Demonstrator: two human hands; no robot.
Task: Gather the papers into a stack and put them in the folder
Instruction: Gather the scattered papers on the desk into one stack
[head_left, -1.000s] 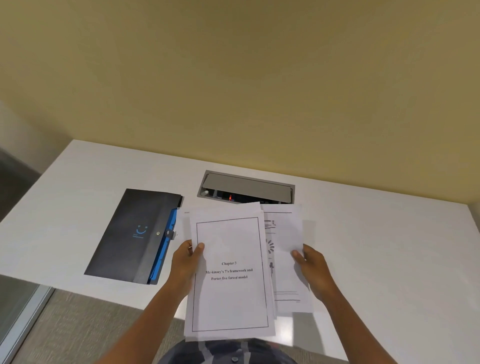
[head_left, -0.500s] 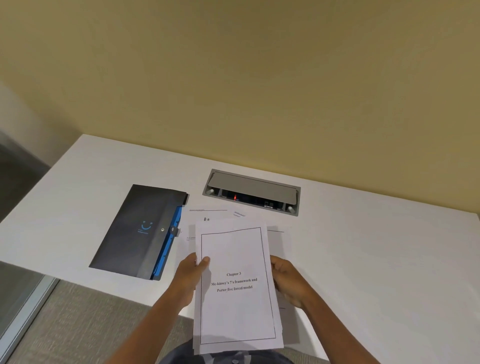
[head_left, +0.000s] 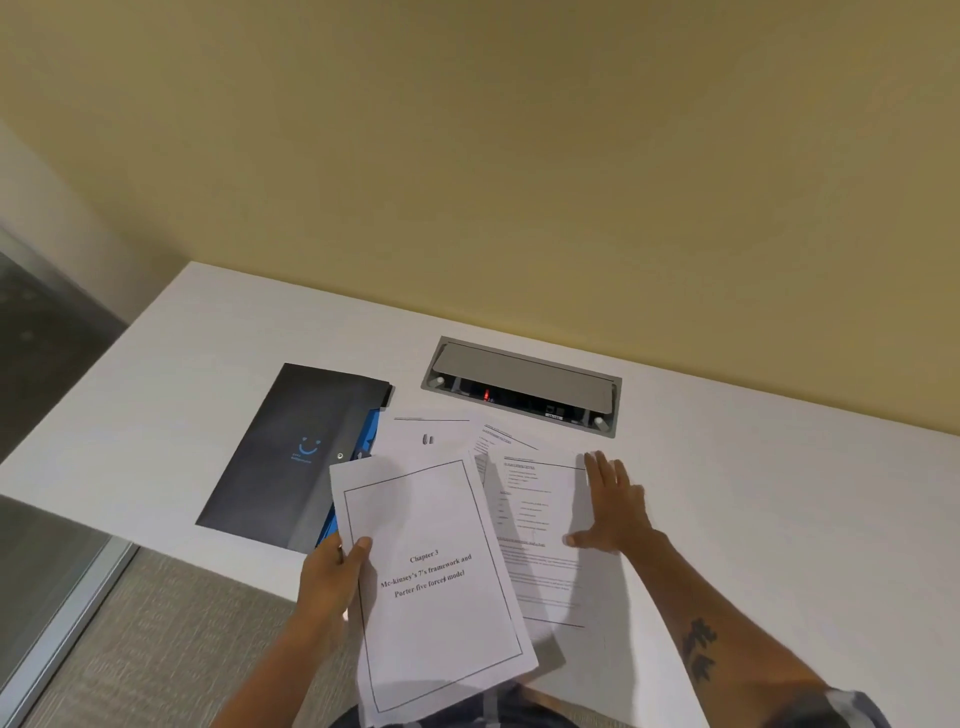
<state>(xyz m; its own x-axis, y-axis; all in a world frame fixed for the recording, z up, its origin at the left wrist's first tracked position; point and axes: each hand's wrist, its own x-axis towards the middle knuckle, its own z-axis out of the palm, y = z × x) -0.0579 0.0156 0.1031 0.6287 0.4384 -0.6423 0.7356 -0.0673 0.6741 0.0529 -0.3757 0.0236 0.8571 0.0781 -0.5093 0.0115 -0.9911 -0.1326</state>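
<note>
White desk (head_left: 779, 493) against plain yellow wall (head_left: 519, 156), grey cable hatch (head_left: 522, 382) recessed in desktop, grey carpet (head_left: 171, 639), glass partition (head_left: 36, 571) at left

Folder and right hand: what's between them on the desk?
In the head view, loose printed sheets fan across the desk between the folder and the flat right hand, with the left hand holding the cover page over them.

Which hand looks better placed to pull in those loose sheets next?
Probably the right hand: it lies flat and open on the loose sheets. The left hand is occupied gripping the Chapter 3 stack.
</note>
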